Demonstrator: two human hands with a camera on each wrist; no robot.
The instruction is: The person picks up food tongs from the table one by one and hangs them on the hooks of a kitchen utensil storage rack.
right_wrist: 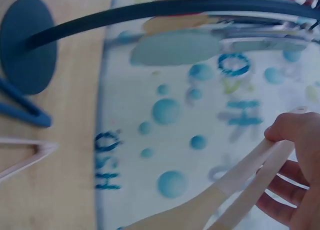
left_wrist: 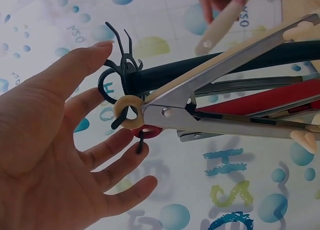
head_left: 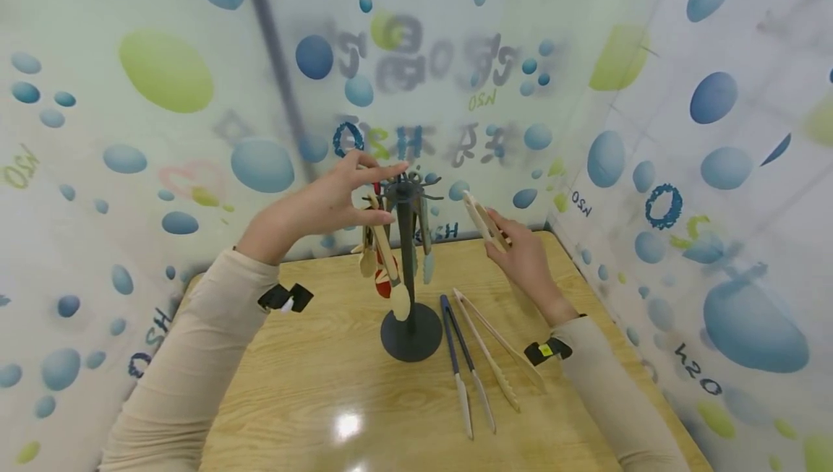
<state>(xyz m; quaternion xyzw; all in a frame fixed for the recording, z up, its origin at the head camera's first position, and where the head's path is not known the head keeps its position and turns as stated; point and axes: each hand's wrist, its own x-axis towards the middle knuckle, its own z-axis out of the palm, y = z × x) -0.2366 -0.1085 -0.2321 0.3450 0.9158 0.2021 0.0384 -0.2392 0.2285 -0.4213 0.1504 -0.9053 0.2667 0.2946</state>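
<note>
The head camera looks forward and down at the table [head_left: 306, 378], far enough back to take in the whole rack [head_left: 407, 262]. The left wrist camera sits close by the left hand [left_wrist: 55, 145], facing the rack's hooked top, with its pole [left_wrist: 160, 76] lying sideways. The right wrist view, also turned sideways, looks past the right hand [right_wrist: 302, 165]; softly focused, it seems to face the back wall [right_wrist: 170, 135]. All 3 share the pole.
</note>
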